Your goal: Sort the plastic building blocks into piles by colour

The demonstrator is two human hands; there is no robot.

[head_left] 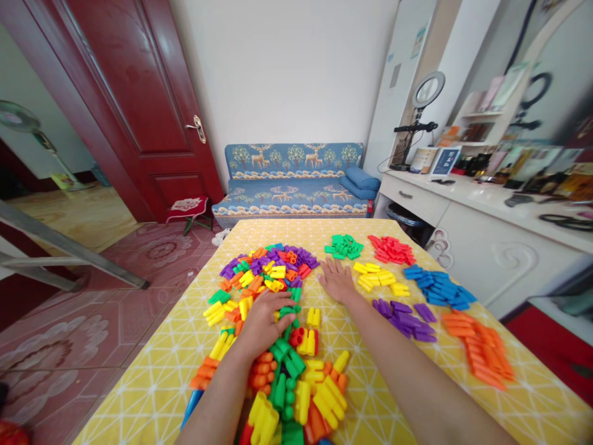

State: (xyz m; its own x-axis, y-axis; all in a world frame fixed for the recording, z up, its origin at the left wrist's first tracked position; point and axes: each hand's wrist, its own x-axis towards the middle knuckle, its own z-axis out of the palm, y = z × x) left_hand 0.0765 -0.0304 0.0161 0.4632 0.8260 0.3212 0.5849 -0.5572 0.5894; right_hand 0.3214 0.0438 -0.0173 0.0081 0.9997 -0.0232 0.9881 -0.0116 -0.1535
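Left hand (265,318) half-curled over mixed pile (277,272) of plastic pieces, any grip hidden — can't tell; right hand (338,282) spread palm-down on surface (171,358), seemingly empty; green pile (345,246), yellow pile (373,277), blue pile (440,288) spaced apart — presumably so colours stay separate

Light is bright and soft, with edges stretched and blurred.

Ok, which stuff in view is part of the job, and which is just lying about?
Part of the job:
- mixed-colour heap, under the left hand
- single-colour piles: green, red, yellow, blue, purple, orange; right hand beside the green and yellow

Just about:
- blue sofa
- ring light
- stool
- fan
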